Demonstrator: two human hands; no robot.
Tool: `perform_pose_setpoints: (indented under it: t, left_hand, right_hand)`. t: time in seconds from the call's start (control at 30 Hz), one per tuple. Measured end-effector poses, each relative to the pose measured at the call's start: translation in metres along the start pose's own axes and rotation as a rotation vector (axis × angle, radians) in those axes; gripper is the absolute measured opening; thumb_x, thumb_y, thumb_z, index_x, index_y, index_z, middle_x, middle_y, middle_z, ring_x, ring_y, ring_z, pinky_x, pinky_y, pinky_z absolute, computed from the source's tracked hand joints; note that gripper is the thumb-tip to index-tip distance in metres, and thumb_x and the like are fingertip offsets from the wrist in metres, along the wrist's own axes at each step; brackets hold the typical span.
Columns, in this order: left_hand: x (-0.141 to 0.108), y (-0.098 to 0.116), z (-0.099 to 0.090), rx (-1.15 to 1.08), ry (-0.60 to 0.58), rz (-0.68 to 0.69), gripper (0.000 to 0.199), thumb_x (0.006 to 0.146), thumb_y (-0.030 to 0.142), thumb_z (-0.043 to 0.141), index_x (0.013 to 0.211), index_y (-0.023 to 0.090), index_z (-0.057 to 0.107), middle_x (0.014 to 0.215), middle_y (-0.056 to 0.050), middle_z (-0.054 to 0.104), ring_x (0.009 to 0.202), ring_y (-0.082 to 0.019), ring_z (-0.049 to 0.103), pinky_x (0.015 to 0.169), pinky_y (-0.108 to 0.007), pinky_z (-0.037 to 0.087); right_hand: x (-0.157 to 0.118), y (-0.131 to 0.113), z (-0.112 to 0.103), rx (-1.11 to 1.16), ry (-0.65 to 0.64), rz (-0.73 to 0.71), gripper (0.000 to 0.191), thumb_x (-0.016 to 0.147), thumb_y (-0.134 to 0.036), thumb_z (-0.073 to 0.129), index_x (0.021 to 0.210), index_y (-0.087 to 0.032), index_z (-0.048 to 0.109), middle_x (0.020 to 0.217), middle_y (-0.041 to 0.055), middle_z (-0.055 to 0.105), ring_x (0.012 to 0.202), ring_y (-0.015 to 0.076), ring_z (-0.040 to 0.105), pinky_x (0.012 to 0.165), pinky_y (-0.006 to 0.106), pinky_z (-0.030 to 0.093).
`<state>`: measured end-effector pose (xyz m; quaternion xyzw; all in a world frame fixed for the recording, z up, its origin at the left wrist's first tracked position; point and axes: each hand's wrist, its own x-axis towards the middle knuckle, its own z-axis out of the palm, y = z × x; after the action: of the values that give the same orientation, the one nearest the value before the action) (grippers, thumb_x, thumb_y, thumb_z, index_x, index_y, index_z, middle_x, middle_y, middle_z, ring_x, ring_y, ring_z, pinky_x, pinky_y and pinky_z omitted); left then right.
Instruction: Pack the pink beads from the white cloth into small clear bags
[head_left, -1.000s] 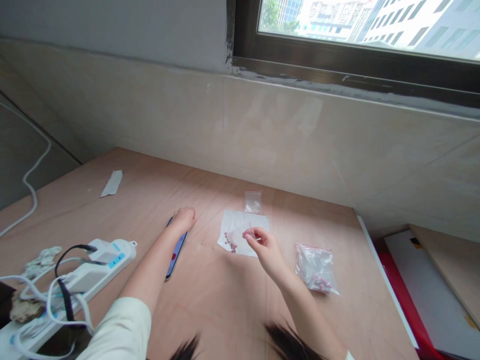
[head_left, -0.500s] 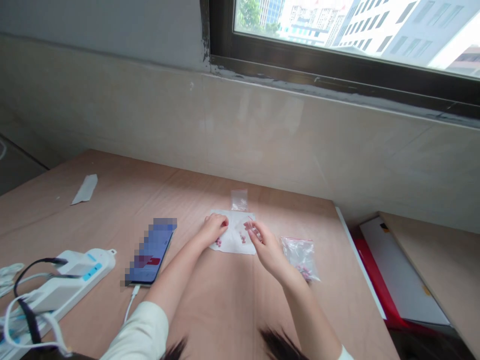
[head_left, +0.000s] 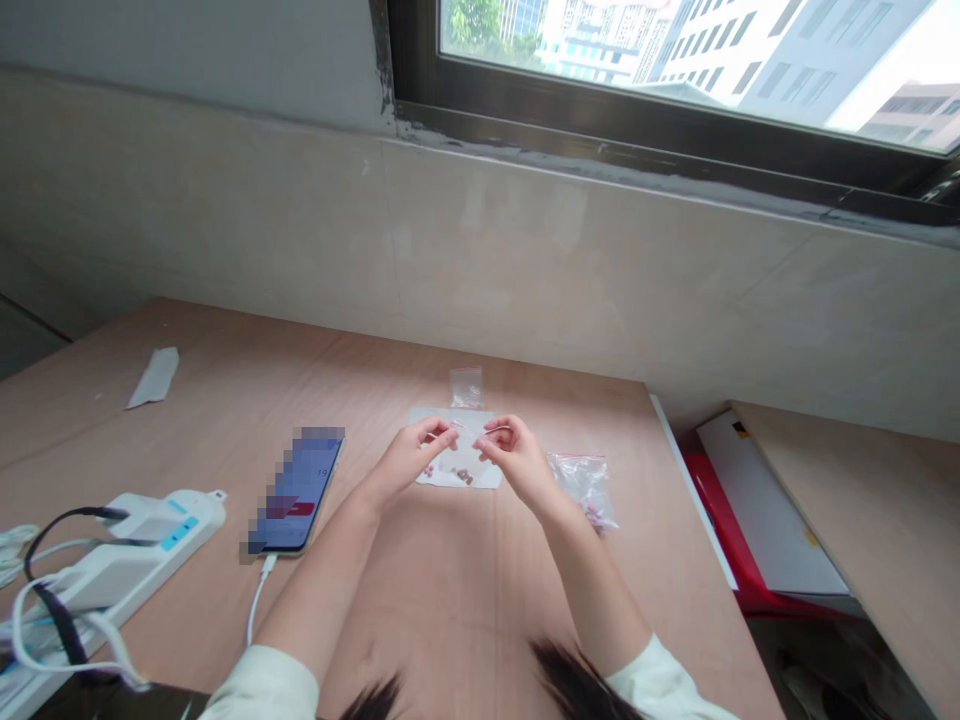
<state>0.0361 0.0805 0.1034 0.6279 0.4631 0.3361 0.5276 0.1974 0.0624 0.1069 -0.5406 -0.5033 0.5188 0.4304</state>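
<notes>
Left hand (head_left: 411, 458), right hand (head_left: 517, 462) closer, pinched sliver (head_left: 491, 430) blurred

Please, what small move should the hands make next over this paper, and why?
Probably lower the thin piece a little toward the paper: the left hand and right hand seem to pinch it in their fingers just above the sheet, where small pink pieces lie.

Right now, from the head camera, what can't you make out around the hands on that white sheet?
Head view only:
- The thin item between the left hand and right hand: the fingers hide part of it, and it is too fine to name.
- The small pink pieces on the white sheet: too small, partly behind the hands.
- The phone screen: blurred into blocks.
- The plastic bag contents: obscured by its film.
</notes>
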Motion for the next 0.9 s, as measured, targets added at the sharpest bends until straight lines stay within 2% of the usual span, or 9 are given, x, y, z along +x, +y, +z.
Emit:
perform_pose_setpoints:
  t: [0.17,0.33,0.47,0.6,0.7,0.8,0.9]
  left_hand:
    - [-0.010,0.002,-0.008,-0.056,-0.010,-0.012,0.024,0.073,0.039,0.046,0.071,0.016,0.054,0.063,0.001,0.054,0.054,-0.010,0.049,0.049,-0.021,0.040]
    - [-0.010,0.012,-0.018,0.106,-0.007,0.054,0.022,0.071,0.034,0.048,0.061,0.016,0.058,0.063,0.000,0.055,0.063,-0.014,0.051,0.059,-0.023,0.040]
    - [-0.007,0.013,-0.024,0.134,0.029,0.081,0.023,0.070,0.034,0.048,0.060,0.016,0.059,0.067,-0.001,0.056,0.069,-0.015,0.051,0.064,-0.024,0.039]
    - [-0.009,0.011,-0.024,-0.015,-0.045,0.007,0.025,0.073,0.038,0.044,0.066,0.016,0.055,0.064,0.000,0.055,0.064,-0.014,0.052,0.060,-0.024,0.040]
    - [-0.011,0.007,-0.022,-0.049,-0.079,-0.020,0.024,0.074,0.038,0.044,0.065,0.017,0.052,0.062,0.000,0.054,0.062,-0.014,0.052,0.059,-0.023,0.039]
    - [-0.013,0.002,-0.019,0.004,-0.019,0.003,0.023,0.073,0.036,0.046,0.062,0.016,0.053,0.062,0.000,0.053,0.063,-0.014,0.051,0.060,-0.023,0.038]
    - [-0.015,-0.002,-0.016,0.007,0.022,0.015,0.024,0.073,0.036,0.046,0.063,0.016,0.053,0.064,0.000,0.054,0.067,-0.015,0.051,0.064,-0.024,0.039]
  right_hand:
    - [0.000,0.003,0.001,0.116,0.007,0.103,0.019,0.058,-0.030,0.063,0.062,-0.014,0.053,0.061,0.0020,0.059,0.060,0.0122,0.053,0.062,0.026,0.038]
    - [0.003,-0.004,0.002,0.134,0.026,0.119,0.016,0.054,-0.026,0.064,0.056,-0.014,0.053,0.058,0.0011,0.059,0.058,0.0116,0.051,0.062,0.026,0.036]
    - [0.007,-0.006,0.005,0.137,0.026,0.095,0.018,0.057,-0.031,0.063,0.060,-0.015,0.056,0.062,0.0015,0.060,0.062,0.0130,0.052,0.065,0.027,0.036]
    - [0.010,-0.004,0.011,0.149,-0.036,0.054,0.020,0.062,-0.036,0.059,0.065,-0.016,0.057,0.067,0.0015,0.060,0.064,0.0126,0.052,0.066,0.027,0.036]
    - [0.010,-0.002,0.020,0.174,-0.007,0.056,0.018,0.060,-0.032,0.061,0.060,-0.016,0.053,0.060,0.0001,0.058,0.059,0.0115,0.051,0.062,0.026,0.037]
    - [0.007,0.000,0.028,0.213,0.005,0.033,0.017,0.060,-0.031,0.062,0.061,-0.016,0.053,0.059,-0.0004,0.057,0.060,0.0117,0.052,0.063,0.026,0.038]
    - [0.003,0.001,0.033,0.273,-0.107,0.058,0.020,0.062,-0.035,0.060,0.067,-0.016,0.056,0.065,0.0012,0.060,0.065,0.0131,0.055,0.066,0.027,0.039]
